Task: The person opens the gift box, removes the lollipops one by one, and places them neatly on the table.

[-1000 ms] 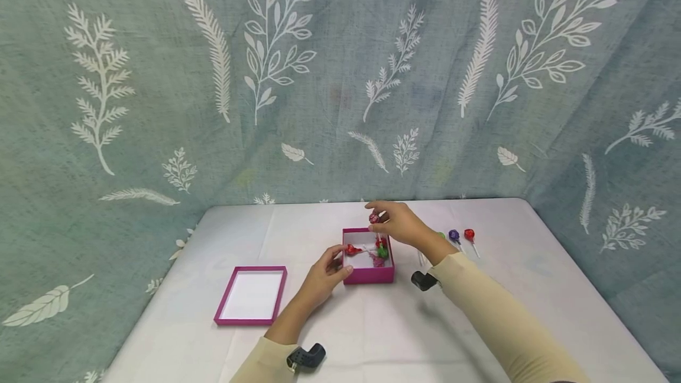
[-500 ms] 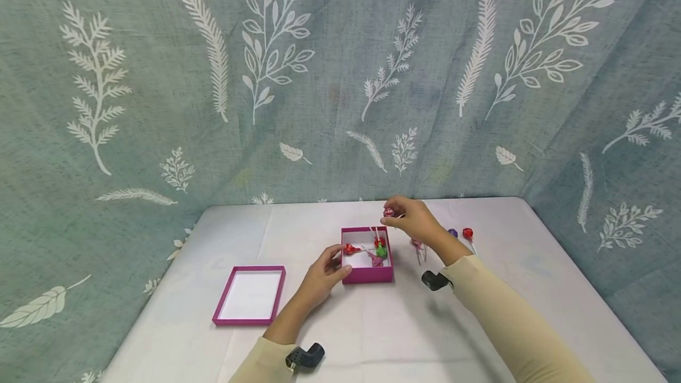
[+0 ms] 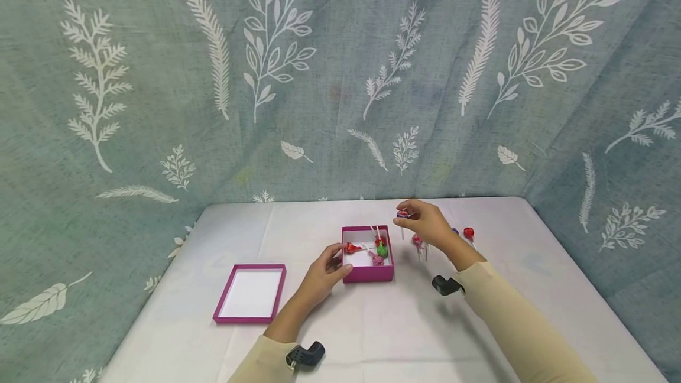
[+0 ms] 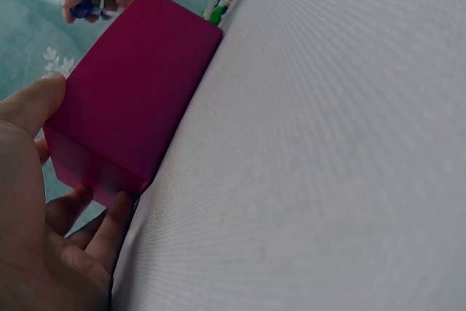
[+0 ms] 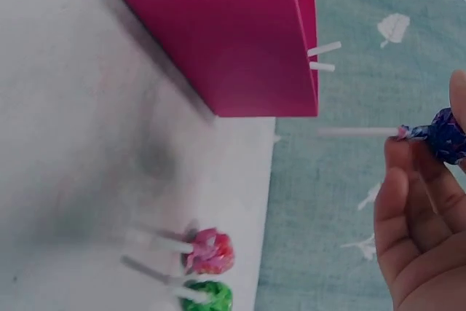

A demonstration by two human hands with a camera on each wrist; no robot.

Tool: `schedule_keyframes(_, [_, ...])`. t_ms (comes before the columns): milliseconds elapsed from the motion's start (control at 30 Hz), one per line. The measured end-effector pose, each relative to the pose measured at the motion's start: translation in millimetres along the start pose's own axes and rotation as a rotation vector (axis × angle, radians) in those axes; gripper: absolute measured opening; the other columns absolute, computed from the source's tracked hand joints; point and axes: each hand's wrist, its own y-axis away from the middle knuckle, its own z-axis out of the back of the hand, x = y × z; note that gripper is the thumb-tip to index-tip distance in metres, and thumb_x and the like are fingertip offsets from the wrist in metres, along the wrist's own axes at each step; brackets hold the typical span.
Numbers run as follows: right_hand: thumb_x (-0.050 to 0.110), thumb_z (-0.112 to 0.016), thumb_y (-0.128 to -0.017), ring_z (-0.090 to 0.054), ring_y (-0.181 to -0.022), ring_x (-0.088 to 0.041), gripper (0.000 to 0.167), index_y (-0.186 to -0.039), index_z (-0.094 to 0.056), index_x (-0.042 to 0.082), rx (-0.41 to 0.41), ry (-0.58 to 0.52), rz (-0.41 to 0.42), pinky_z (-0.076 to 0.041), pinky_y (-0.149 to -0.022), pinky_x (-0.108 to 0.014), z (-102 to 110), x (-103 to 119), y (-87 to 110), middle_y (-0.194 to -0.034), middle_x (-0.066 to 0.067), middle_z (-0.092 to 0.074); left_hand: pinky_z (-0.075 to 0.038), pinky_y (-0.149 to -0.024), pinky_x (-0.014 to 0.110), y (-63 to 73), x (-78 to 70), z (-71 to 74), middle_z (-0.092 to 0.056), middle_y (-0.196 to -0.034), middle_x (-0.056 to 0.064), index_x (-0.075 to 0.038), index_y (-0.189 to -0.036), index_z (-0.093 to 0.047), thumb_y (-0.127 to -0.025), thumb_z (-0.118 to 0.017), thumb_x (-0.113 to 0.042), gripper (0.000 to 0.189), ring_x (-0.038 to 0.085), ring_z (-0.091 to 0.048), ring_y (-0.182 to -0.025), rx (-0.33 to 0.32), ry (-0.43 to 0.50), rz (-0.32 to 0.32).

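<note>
A magenta box stands uncovered on the table. Inside it lie several lollipops, among them a red lollipop, a green lollipop and a pink lollipop; two white sticks poke above its rim. My left hand grips the box's left near corner, thumb at the top edge and fingers against the side. Beyond the box's right side, my right hand pinches a blue-wrapped lollipop by its head. That lollipop is in the air, clear of the box, its stick pointing down in the head view.
The box's lid, magenta-rimmed and white inside, lies at the left. Right of the box, partly behind my right arm, are more lollipops: a pink lollipop, a green lollipop and a red lollipop. A patterned curtain hangs behind the table.
My right hand has moved right, from above the box to beyond its right side, still pinching the lollipop. My left hand has stayed on the box.
</note>
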Motion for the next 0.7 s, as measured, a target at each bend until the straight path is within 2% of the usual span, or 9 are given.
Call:
schedule_keyframes(100, [0.035,-0.075,-0.086,-0.064,-0.094,-0.021,0.037,-0.118,-0.066,0.017,0.008,-0.018,-0.038,-0.057,-0.073,-0.036,2,-4,2.6,-0.106,-0.003,-0.066,-0.042,-0.104,0.046,0.2,-1.6,-0.1,-0.038,-0.147,0.026,-0.009,-0.142,-0.045,-0.092,-0.069,-0.025,0.058,0.04,-0.046,-0.129,-0.006,0.008,-0.001])
schedule_keyframes(333, [0.029,-0.078,-0.085,-0.065,-0.09,-0.021,0.036,-0.117,-0.067,0.015,0.01,-0.043,-0.11,-0.057,-0.069,-0.035,5,-16,11.3,-0.106,-0.006,-0.065,-0.041,-0.104,0.043,-12.7,35.8,-4.8,-0.039,-0.149,0.019,-0.021,-0.142,-0.047,-0.089,-0.071,-0.038,0.061,0.034,-0.047,-0.13,-0.032,0.012,0.011])
schedule_keyframes(567, [0.025,-0.08,-0.083,-0.062,-0.093,-0.024,0.035,-0.114,-0.068,0.015,-0.015,-0.034,-0.128,-0.055,-0.07,-0.034,6,-24,22.1,-0.11,-0.007,-0.063,-0.042,-0.105,0.042,-12.5,35.0,-4.3,-0.04,-0.149,0.017,-0.023,-0.142,-0.047,-0.089,-0.071,-0.037,0.06,0.032,-0.047,-0.13,-0.034,0.005,0.018])
schedule_keyframes(700, [0.024,-0.08,-0.083,-0.063,-0.095,-0.026,0.034,-0.113,-0.068,0.013,-0.019,-0.036,-0.109,-0.057,-0.071,-0.035,4,-28,29.1,-0.114,-0.007,-0.062,-0.042,-0.104,0.042,-12.3,34.9,-4.4,-0.039,-0.15,0.016,-0.024,-0.142,-0.047,-0.089,-0.071,-0.038,0.06,0.031,-0.047,-0.13,-0.036,0.003,0.026])
